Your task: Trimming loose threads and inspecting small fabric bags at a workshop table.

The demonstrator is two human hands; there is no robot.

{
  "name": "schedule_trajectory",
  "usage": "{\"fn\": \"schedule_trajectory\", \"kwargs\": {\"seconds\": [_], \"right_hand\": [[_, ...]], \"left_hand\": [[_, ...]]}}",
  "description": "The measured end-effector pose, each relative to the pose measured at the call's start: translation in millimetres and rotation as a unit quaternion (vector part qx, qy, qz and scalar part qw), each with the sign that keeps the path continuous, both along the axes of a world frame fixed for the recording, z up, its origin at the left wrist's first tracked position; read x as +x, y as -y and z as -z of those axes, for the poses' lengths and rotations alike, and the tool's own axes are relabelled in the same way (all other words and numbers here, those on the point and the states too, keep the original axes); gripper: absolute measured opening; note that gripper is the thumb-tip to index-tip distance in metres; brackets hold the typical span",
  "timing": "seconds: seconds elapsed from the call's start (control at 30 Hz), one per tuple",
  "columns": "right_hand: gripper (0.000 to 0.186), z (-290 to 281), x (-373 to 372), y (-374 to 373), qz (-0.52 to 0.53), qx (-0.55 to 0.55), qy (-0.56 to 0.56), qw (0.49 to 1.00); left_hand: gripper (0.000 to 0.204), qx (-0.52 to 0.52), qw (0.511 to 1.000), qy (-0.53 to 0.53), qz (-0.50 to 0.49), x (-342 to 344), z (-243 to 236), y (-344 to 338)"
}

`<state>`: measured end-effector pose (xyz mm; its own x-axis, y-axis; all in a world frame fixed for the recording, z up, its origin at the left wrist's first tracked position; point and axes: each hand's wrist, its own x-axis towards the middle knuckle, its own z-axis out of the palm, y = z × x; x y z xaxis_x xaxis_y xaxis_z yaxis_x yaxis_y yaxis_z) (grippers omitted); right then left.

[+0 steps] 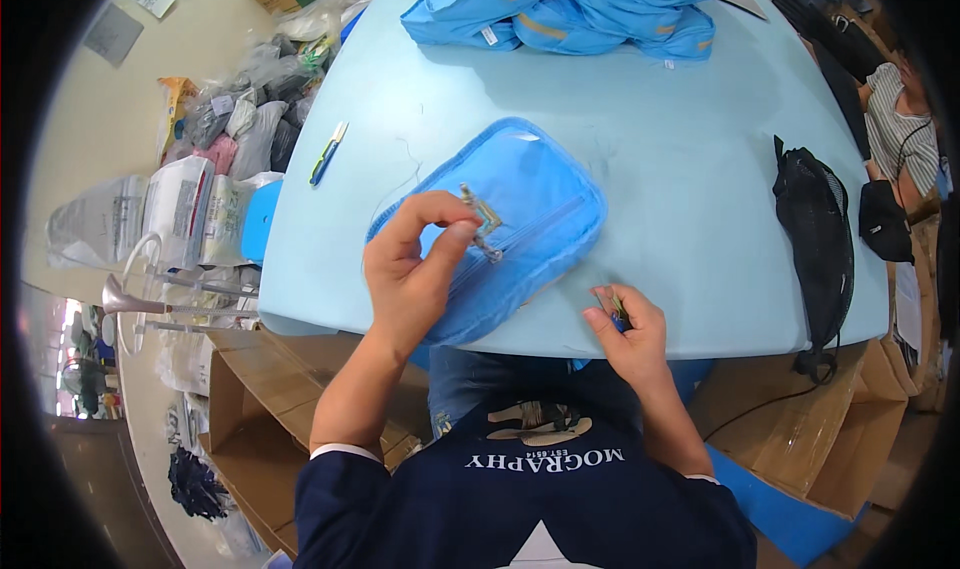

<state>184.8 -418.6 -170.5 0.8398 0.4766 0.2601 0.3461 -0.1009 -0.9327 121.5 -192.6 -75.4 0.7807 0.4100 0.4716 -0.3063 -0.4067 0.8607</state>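
Note:
A bright blue zippered fabric pouch (545, 184) lies flat on the table in front of me, its zipper running slantwise across it. Above the pouch, my left hand (415, 264) pinches a short, knobbly metallic-looking piece (486, 219) between thumb and fingertips. I cannot make out exactly what that piece is. My right hand (632, 334) is by the table's near edge, right of the pouch. Its fingers are closed round a small tool with blue and green parts (619, 321), mostly hidden by the fingers; it resembles thread snips.
A small blue-and-green cutting tool (328, 155) lies left on the pale blue table (700, 189), near loose threads. More blue pouches (570, 14) are piled at the far edge. A black mesh bag (815, 239) lies right. Cardboard boxes (790, 419) stand below; another person (900, 119) is at far right.

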Motion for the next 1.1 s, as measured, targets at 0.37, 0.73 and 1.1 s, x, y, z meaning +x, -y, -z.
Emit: {"fn": "schedule_trajectory", "kwargs": {"seconds": [0.37, 0.73, 1.1], "right_hand": [[0.015, -17, 12, -4, 0.097, 0.085, -0.004, 0.992], [0.031, -50, 44, -57, 0.037, -0.113, 0.046, 0.992], [0.024, -45, 40, -25, 0.042, -0.010, -0.002, 0.999]], "left_hand": [[0.023, 0.196, 0.874, -0.275, 0.349, -86, 16, 17], [0.023, 0.206, 0.969, -0.096, -0.100, -86, 59, 2], [0.024, 0.403, 0.900, -0.031, -0.165, -29, 43, 14]]}}
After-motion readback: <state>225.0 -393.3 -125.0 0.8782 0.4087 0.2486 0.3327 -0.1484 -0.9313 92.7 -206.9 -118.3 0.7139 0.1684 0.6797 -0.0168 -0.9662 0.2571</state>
